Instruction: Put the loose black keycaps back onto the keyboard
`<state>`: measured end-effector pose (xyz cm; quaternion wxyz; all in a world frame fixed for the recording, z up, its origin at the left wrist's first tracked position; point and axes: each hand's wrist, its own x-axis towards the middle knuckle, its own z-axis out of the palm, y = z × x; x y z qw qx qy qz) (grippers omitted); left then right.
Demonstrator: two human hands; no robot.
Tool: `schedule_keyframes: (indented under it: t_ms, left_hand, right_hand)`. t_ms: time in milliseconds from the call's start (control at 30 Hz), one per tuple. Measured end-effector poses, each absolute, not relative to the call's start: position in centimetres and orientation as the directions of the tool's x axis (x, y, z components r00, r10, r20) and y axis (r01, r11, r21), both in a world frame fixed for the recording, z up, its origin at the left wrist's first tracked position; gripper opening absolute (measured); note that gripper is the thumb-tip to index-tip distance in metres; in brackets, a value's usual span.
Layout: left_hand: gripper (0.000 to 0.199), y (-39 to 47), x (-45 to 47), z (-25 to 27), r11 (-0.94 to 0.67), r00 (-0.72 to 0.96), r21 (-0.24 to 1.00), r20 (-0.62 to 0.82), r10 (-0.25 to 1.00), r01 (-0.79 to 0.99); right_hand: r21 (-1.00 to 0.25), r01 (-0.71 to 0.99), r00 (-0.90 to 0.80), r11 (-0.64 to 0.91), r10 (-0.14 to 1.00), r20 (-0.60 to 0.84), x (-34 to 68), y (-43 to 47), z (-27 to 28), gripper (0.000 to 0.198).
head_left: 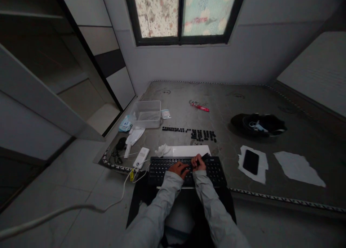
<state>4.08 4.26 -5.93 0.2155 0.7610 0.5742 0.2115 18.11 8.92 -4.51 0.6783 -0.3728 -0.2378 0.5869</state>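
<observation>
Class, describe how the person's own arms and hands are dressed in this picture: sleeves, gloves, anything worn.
Both arms wear long, loose, pale grey sleeves, creased, ending at the wrists. The left hand and right hand are bare, with no gloves. The picture is too dim and small to show rings, a watch or markings.

Bare grey mattress (243,107) with patterned edge trim is carrying everything. Black keyboard (186,170) is sitting at the near edge, white sheet (189,150) lying just behind it, crumpled white tissue (163,149) touching that sheet's left end. Loose black keycaps (201,134) are lying in rows further back. Clear plastic tub (147,114) is sitting at the left, small packet (165,113) just beside it. Red wrapper (199,106) is lying mid-surface. White power strip (141,157) is resting near the left corner. Black phone (251,161) is lying on torn white paper (259,167); second paper scrap (297,167) lying further right. Dark cap (258,124) is sitting behind them.
</observation>
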Motion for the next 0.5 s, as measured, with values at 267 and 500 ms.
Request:
schedule_keyframes:
  t_ms: [267,500]
  left_hand:
    - [0.032,4.4,4.1,-5.5,-0.235,0.265,0.563,0.03,0.964,0.792]
    - [0.035,4.2,4.0,-4.8,-0.23,0.265,0.546,0.014,0.964,0.806]
  right_hand:
    - [-0.806,-0.591,0.212,0.004,0.965,-0.151,16.8,10.1,-4.7,0.049]
    - [-0.845,-0.533,0.205,-0.046,0.962,-0.182,16.3,10.2,-4.7,0.053]
